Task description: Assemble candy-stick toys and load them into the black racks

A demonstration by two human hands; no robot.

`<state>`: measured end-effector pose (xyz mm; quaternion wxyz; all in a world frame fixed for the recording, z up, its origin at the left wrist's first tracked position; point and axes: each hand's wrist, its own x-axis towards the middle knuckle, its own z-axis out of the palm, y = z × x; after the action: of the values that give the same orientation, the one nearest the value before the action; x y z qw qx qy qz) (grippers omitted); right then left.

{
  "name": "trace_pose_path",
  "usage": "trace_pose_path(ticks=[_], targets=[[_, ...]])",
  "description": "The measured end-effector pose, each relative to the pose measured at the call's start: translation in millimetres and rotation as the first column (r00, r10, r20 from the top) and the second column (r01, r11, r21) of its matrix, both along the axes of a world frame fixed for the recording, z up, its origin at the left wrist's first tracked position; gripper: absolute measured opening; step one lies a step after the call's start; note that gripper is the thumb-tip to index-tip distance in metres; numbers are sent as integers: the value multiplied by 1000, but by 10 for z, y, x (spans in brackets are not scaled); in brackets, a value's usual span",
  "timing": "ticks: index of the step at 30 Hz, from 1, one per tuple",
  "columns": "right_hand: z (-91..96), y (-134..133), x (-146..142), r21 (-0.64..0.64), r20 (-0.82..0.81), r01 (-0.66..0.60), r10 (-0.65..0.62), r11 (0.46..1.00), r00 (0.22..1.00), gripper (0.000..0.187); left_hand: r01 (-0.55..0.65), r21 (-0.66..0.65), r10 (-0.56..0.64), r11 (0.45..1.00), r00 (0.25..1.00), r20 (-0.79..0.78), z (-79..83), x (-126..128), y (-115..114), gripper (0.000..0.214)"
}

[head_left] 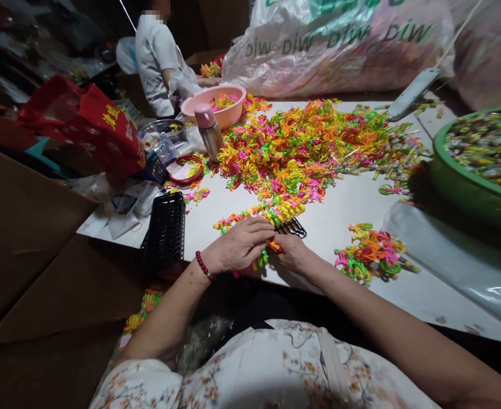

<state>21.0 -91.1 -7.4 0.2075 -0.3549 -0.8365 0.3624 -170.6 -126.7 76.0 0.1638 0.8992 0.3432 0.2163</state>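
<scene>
Working a small piece at the table's edge

Across the white table [339, 207], your own stretch is the near edge, where a black rack [295, 228] lies below a row of coloured pieces [284, 209]. Your left hand [242, 244] spreads over the row and rack, its fingers side by side; whether they grip anything, you cannot tell from here. Your right hand [295, 254] curls at the rack's near side, with an orange piece [275, 246] at its fingertips, between both hands. Whether those fingers are clamped on it or on the rack is hidden. The step looks like setting pieces along the rack, one by one. The next move, as far as you can judge, calls for a steady left hand and a careful right-hand push.

Counting down by size, you have one big plastic sack [335, 68], one green tub [459, 173], one red bag [91, 130], one large heap [301, 150], one pink basin [232, 117], one black stack [165, 227] whose layers you cannot count, one small pile [372, 253] on your right, one flask [210, 136] and one orange piece at your fingers. The pieces in the heap, pile and row are too tangled to number.
</scene>
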Motion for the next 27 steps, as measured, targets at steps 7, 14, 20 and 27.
trace_pose_path(ticks=[7,14,20,27], targets=[[-32,-181,17,48,-85,49,-45,998,995,8,-42,-4,41,999,996,-78,-11,54,-5,28],[-107,-237,-21,77,-268,83,-60,994,962,17,5,30,-3,1000,997,-78,28,2,-11,35],[-213,-189,-32,117,-304,51,-13,992,953,32,-39,11,40,999,992,-123,11,42,-38,41],[-271,-199,-78,131,-266,79,-41,988,963,37,-2,64,11,998,990,-141,27,104,-103,38]])
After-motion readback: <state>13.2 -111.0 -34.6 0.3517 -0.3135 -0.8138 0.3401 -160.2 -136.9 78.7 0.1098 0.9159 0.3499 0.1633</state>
